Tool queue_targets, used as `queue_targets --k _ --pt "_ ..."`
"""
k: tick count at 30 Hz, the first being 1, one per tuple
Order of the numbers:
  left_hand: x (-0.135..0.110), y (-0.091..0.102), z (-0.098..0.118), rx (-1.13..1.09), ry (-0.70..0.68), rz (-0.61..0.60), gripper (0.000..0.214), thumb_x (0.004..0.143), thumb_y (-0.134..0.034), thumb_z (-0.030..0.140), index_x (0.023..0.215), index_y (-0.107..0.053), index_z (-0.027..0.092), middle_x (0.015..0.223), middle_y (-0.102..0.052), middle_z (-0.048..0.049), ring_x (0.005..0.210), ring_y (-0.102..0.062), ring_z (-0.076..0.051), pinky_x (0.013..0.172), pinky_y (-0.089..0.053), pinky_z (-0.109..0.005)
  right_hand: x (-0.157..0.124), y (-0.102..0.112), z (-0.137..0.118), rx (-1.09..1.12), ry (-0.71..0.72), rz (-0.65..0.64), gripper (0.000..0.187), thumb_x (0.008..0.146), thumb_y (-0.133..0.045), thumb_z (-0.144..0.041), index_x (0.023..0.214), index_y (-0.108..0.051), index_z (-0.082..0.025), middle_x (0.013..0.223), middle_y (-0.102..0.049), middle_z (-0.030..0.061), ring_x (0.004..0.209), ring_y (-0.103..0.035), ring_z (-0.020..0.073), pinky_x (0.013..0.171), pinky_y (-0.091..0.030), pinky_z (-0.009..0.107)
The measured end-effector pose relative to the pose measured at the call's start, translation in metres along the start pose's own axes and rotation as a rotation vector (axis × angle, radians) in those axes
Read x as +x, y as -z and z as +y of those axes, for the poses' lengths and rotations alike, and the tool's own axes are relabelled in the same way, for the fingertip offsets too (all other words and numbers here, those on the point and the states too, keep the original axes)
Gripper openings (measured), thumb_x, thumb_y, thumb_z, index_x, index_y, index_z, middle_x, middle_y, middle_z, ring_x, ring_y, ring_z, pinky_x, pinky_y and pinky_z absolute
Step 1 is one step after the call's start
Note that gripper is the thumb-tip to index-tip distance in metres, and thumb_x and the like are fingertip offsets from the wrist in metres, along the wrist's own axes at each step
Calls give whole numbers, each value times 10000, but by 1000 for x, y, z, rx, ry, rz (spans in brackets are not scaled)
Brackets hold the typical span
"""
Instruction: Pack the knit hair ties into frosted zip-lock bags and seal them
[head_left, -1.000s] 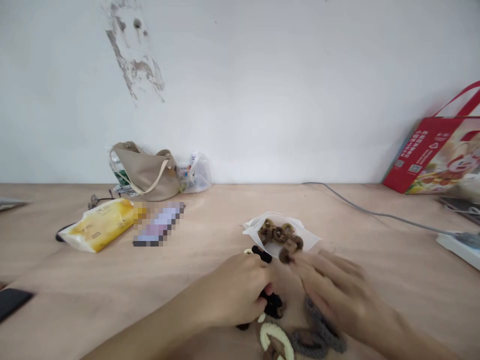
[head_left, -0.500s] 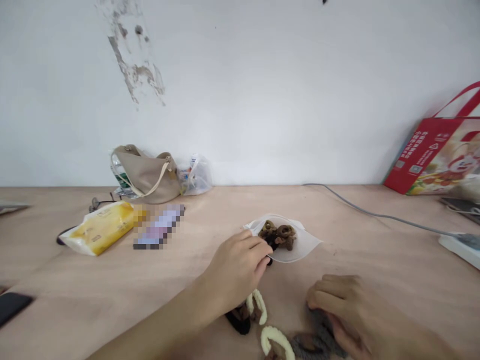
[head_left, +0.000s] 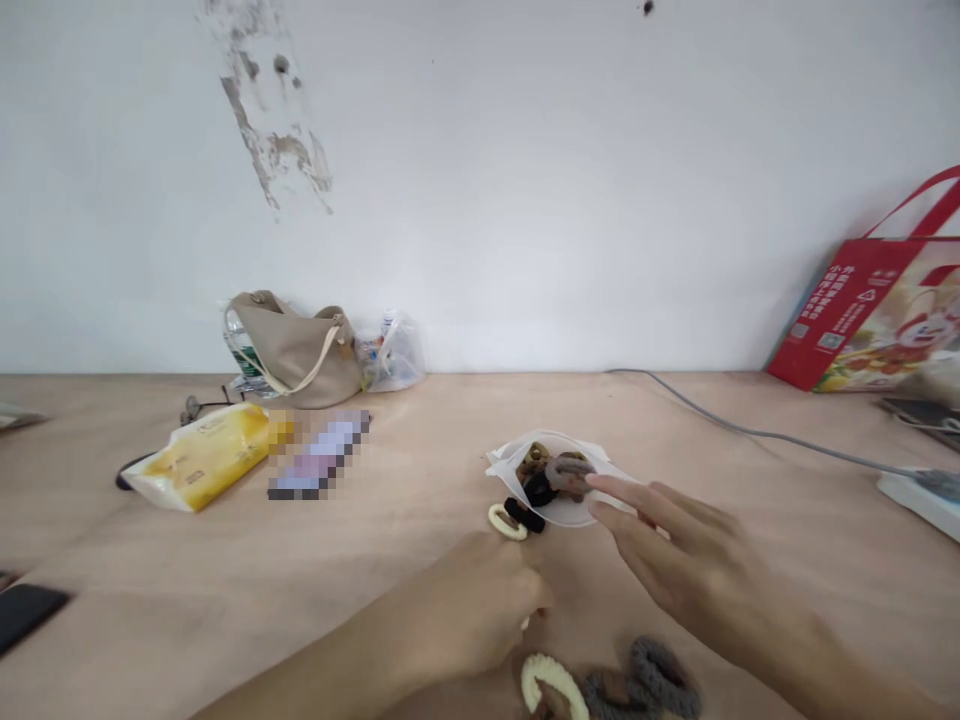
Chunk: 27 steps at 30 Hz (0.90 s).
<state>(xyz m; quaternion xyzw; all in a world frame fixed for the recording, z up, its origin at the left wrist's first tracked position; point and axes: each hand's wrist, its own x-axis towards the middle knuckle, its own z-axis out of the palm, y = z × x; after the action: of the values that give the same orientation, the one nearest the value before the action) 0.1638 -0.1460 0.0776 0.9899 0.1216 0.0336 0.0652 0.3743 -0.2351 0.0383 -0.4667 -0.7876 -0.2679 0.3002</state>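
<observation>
Hair ties (head_left: 555, 475) heaped inside a clear plastic pouch (head_left: 570, 515), out on the plywood tabletop (head_left: 187, 560)!
Right hand (head_left: 697, 560) open, fingers stretched out, tips just beside a mauve-grey tie (head_left: 571, 473) at the pouch's mouth, gripping nothing. Left hand (head_left: 472, 600) low and curled, a pale sliver at the fingertips, grip impossible to call from this angle. Black tie (head_left: 524, 515) and cream tie (head_left: 508, 521) touching each other, just outside the pouch's lower edge. Nearer the bottom of the view, a chunky cream tie (head_left: 551, 680) beside grey ties (head_left: 660, 675). Back against the wall, a tan shoulder bag (head_left: 296, 360), with a red gift bag (head_left: 877, 310) well off to the right.
</observation>
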Motion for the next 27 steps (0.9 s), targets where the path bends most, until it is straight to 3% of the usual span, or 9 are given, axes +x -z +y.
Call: queue_targets --k 2,4,8,10,12,16,19,23,27 --pt "1 6 -3 -23 -58 -76 182 669 -667 39 707 -655 216 778 -706 37 736 -661 -150 631 -459 -204 0 -5 -2 61 -39 -43 247 879 -404 -46 995 -586 -166 994 -687 86 795 -647 169 668 -500 272" --pt "4 10 -6 -38 -67 -49 160 693 -648 58 761 -647 202 826 -690 19 738 -649 -147 631 -464 -205 -7 -8 -8 156 -23 -79 266 868 -374 -34 954 -588 -166 912 -692 72 719 -643 152 619 -496 254" --pt "10 3 -10 -9 -24 332 210 837 -511 72 963 -633 188 968 -667 -30 822 -631 -139 709 -490 -223 -22 -7 -21 232 20 -112 283 820 -358 -3 907 -581 -155 851 -687 77 603 -600 140 536 -464 246" --pt "12 -5 -12 43 -12 454 303 865 -430 37 1084 -586 177 1109 -636 -60 943 -612 -157 804 -494 -266 -24 -3 -25 247 5 -116 295 815 -346 2 887 -579 -164 819 -685 61 588 -593 136 534 -460 241" --pt "12 -13 -14 109 -10 456 315 860 -424 23 1099 -571 168 1138 -622 -67 959 -597 -175 815 -495 -297 -23 1 -27 262 -7 -135 281 837 -346 -24 860 -579 -179 781 -677 40 590 -594 132 553 -465 233" --pt "16 -24 -18 323 3 367 152 849 -496 57 871 -602 164 882 -614 -55 807 -557 -202 697 -468 -327 -22 4 -29 302 -30 -194 250 890 -370 -94 803 -581 -199 711 -646 15 584 -582 114 592 -463 208" --pt "21 -29 -21 459 -9 344 116 832 -531 57 795 -586 151 806 -569 -60 765 -521 -209 654 -421 -332 -26 2 -30 310 -28 -212 230 897 -397 -110 840 -599 -204 751 -656 19 615 -595 107 617 -459 197" --pt "19 -32 -17 465 -25 360 145 810 -566 55 704 -549 152 740 -537 -44 737 -494 -200 634 -371 -322 -31 -1 -30 326 -44 -206 263 943 -361 -149 871 -606 -213 768 -664 5 611 -599 106 598 -453 201" --pt "5 -35 -3 408 -55 393 148 811 -554 74 701 -523 169 722 -525 -34 697 -470 -192 626 -333 -333 -32 5 -28 307 44 -140 326 996 -297 -232 916 -611 -195 755 -683 12 565 -598 99 553 -452 199"
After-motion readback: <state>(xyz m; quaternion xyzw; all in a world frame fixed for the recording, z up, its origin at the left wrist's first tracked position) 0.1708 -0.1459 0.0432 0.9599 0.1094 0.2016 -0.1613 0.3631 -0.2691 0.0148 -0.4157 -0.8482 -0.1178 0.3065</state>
